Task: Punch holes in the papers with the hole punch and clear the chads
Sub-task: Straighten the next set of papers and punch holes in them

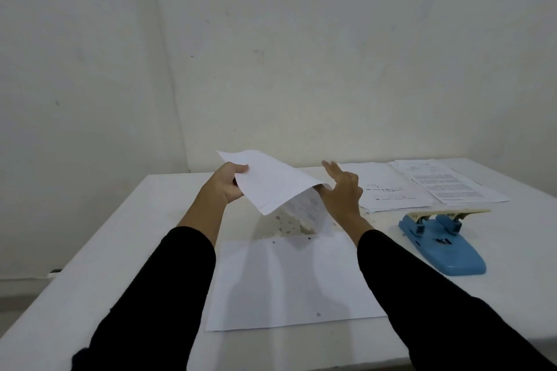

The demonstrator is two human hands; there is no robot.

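My left hand (pixel 228 182) grips the left edge of a white sheet (pixel 272 182) lifted above the table. My right hand (pixel 342 191) pinches the sheet's right corner with thumb and a finger while its other fingers spread upward. Under the raised sheet, small chads (pixel 283 224) lie scattered on the tabletop. A blank punched paper (pixel 289 283) lies flat in front of me, holes along its far edge and one near its front edge. The blue hole punch (pixel 443 239) with a cream handle sits to the right, untouched.
Printed pages (pixel 422 185) are spread at the back right of the white table (pixel 126 238). Walls stand close behind and to the left. The table's left edge drops to the floor.
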